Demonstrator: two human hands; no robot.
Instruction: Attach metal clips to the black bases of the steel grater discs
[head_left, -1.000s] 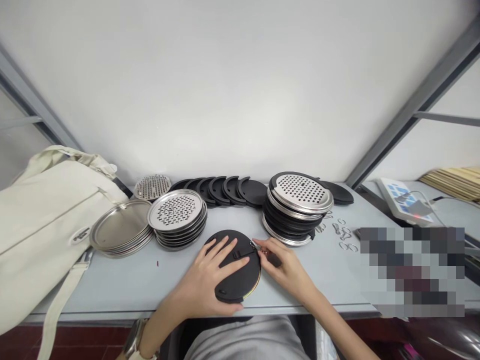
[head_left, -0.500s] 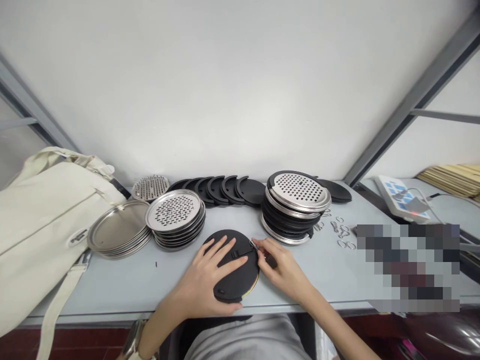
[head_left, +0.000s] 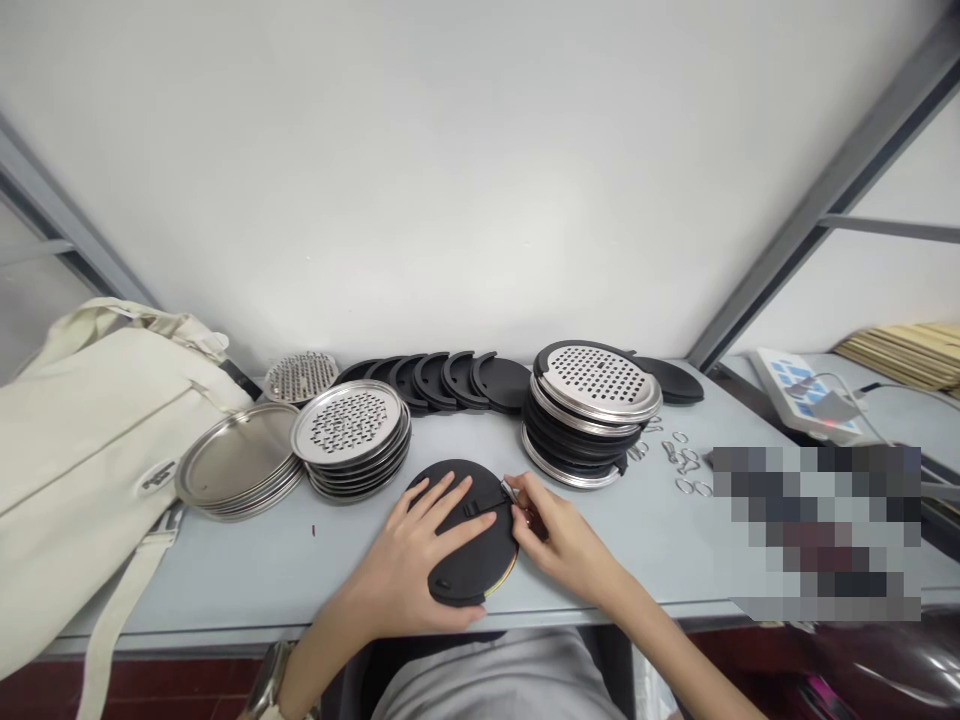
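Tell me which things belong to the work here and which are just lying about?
Apparently part of the work:
black disc under the left hand
metal piece pinched in the right hand
stacked metal discs
loose metal pieces

Apparently just lying about:
cream bag
white-and-blue box

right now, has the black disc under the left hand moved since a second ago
No, not noticeably: against the table's front edge, the black disc sits in the same place under the left hand.

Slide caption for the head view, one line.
Left hand rests on a black disc; right hand pinches a small metal piece at its edge.
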